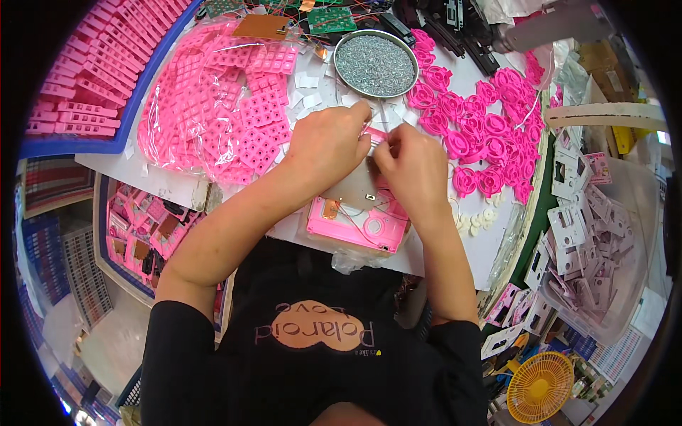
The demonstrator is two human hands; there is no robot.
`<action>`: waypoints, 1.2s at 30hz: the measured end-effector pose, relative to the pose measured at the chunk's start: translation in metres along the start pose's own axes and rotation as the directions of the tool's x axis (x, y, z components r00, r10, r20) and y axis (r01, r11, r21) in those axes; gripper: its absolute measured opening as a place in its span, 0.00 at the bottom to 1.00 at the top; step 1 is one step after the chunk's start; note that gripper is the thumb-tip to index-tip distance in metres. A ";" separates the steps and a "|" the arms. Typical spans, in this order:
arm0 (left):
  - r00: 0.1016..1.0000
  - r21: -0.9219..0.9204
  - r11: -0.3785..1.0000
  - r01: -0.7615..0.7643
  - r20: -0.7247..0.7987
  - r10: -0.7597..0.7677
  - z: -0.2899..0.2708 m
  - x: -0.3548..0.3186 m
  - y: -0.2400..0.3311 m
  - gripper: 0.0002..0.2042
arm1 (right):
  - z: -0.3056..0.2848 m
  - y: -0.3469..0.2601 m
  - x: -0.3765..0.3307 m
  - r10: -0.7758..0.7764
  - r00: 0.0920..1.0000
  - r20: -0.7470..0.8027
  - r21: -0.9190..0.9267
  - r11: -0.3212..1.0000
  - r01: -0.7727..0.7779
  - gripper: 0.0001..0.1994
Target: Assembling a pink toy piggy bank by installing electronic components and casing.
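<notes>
Pinching with both hands, I work over a pink plastic casing that lies open on the white table right in front of me. My left hand is curled nearly shut, its fingertips closed on a small pink piece at the casing's far edge. My right hand is curled the same way, its fingertips meeting the left ones over that piece; whether it truly grips the piece or only touches it I cannot tell. A grey board sits on the casing beneath my palms, with thin wires running to it. Just beyond my hands stands a round metal dish of small screws. Bags of pink button pads lie to the left, and a heap of pink round parts spreads to the right. A clear bin of pale flat parts sits further right.
</notes>
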State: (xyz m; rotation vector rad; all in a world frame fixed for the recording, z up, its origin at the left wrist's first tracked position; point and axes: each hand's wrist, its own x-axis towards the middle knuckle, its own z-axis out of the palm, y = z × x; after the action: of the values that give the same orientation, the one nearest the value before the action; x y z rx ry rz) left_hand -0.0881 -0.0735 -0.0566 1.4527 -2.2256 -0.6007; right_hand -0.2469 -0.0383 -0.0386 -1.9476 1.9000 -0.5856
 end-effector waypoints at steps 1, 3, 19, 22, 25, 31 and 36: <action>1.000 -0.003 1.000 -0.010 -0.018 0.010 0.001 -0.002 -0.002 0.12 | -0.008 -0.007 -0.005 0.066 0.998 0.005 0.177 0.982 -0.066 0.09; 1.000 0.006 1.000 0.004 -0.016 -0.004 0.002 -0.004 -0.004 0.11 | -0.010 -0.011 -0.014 0.100 0.995 -0.016 0.426 0.901 -0.084 0.06; 0.903 0.054 0.914 -0.402 -0.140 0.406 0.008 0.005 -0.004 0.05 | -0.020 0.004 -0.030 -0.610 0.730 -0.307 0.020 0.763 0.646 0.16; 0.903 0.107 0.907 -0.408 -0.102 0.418 0.004 0.004 0.002 0.06 | -0.022 0.006 -0.014 -0.451 0.815 -0.364 -0.022 0.879 0.476 0.13; 0.928 0.021 0.934 -0.356 -0.107 0.357 0.007 0.004 -0.001 0.06 | -0.013 0.020 -0.007 -0.519 0.792 -0.320 -0.023 0.840 0.542 0.10; 0.983 -0.373 0.909 -0.183 -0.046 0.179 0.003 0.003 -0.006 0.06 | -0.019 0.021 -0.019 -0.393 0.897 -0.202 -0.210 0.912 0.352 0.07; 0.943 -0.326 0.886 -0.330 -0.066 0.327 -0.001 0.004 -0.016 0.06 | -0.022 0.009 -0.023 -0.250 0.968 0.018 -0.314 0.918 0.243 0.06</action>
State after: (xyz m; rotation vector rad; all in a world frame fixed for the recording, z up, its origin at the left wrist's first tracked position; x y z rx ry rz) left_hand -0.0771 -0.0826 -0.0640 0.8825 -2.1638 -0.8033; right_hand -0.2662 -0.0148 -0.0253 -2.4165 1.8662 -0.3883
